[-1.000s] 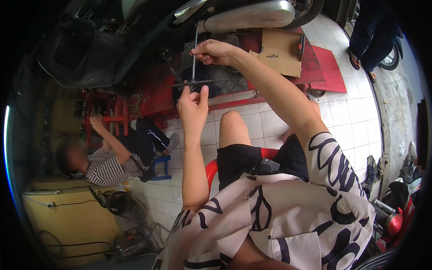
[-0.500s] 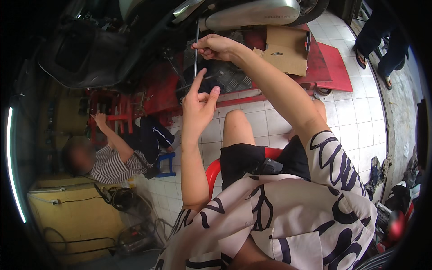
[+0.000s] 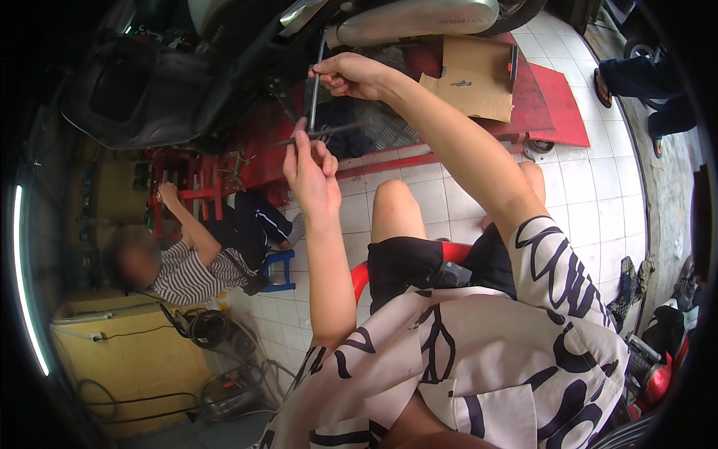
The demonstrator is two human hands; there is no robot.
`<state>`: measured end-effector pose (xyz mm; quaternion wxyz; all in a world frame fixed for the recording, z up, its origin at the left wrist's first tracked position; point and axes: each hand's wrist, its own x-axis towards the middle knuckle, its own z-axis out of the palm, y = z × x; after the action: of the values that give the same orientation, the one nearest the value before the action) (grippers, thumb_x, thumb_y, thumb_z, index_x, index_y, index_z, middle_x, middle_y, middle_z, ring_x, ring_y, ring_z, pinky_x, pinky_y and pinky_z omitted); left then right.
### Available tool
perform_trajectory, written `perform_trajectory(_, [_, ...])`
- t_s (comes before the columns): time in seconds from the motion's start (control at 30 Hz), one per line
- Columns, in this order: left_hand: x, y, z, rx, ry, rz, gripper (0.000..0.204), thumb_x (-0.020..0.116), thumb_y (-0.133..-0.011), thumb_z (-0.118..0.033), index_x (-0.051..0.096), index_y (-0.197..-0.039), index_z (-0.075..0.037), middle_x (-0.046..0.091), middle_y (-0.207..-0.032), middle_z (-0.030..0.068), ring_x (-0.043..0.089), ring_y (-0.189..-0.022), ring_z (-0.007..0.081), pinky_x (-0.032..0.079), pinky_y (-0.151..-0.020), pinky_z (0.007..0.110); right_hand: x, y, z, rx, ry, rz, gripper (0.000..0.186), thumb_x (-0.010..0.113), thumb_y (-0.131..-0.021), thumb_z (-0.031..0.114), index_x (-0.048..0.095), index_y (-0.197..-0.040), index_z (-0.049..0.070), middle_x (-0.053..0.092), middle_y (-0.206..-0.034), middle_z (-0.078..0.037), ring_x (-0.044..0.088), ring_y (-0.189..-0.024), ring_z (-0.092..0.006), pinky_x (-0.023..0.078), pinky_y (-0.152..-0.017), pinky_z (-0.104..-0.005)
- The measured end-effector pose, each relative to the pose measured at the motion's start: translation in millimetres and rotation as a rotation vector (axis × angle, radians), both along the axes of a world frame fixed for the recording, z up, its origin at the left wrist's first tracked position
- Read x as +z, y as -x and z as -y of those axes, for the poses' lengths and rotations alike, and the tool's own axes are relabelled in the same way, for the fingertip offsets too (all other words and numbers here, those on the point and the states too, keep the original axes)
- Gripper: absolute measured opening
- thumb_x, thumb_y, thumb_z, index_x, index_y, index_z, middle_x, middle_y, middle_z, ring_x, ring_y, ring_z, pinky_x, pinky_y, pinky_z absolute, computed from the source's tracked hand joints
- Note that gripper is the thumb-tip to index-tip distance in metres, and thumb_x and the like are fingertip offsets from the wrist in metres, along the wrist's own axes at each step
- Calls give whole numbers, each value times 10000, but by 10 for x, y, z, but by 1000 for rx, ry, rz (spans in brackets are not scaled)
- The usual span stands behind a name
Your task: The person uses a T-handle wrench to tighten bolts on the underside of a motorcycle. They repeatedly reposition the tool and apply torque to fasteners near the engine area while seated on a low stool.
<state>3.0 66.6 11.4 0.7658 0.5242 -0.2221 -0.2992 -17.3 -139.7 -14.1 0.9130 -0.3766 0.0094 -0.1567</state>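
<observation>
My right hand (image 3: 344,75) grips the upright shaft of a metal T-handle wrench (image 3: 315,101), its upper end at the underside of the raised scooter (image 3: 127,90), near the long silver casing (image 3: 411,19). Below it, my left hand (image 3: 310,172) has two fingers stretched up at the blurred crossbar, seemingly touching it, the others curled. Behind the wrench lie a dark cloth and a diamond-plate surface on the red lift (image 3: 553,105). Right of my right hand is an open cardboard box (image 3: 479,71) with small metal pieces.
A co-worker in a striped shirt (image 3: 194,273) sits on a blue stool (image 3: 280,269), hands on a red frame (image 3: 198,194). At right, another person's sandaled legs (image 3: 651,90) stand on the floor (image 3: 598,187). Hoses and a machine (image 3: 232,389) lie lower left.
My right hand has moved slightly up and left along with the wrench. My left fingers have shifted at the crossbar, which has turned. The standing person's legs have shifted.
</observation>
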Motion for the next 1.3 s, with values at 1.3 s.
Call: perform_trajectory(1.3, [245, 296, -93, -346, -743, 645, 673, 606, -933, -285, 282, -1432, 28, 553, -558, 33, 443, -407, 54, 328, -384, 200, 1, -1, 131, -87, 68, -96, 112, 597, -896, 65, 609, -862, -41, 515, -648, -21, 383, -499, -55, 286, -435, -196])
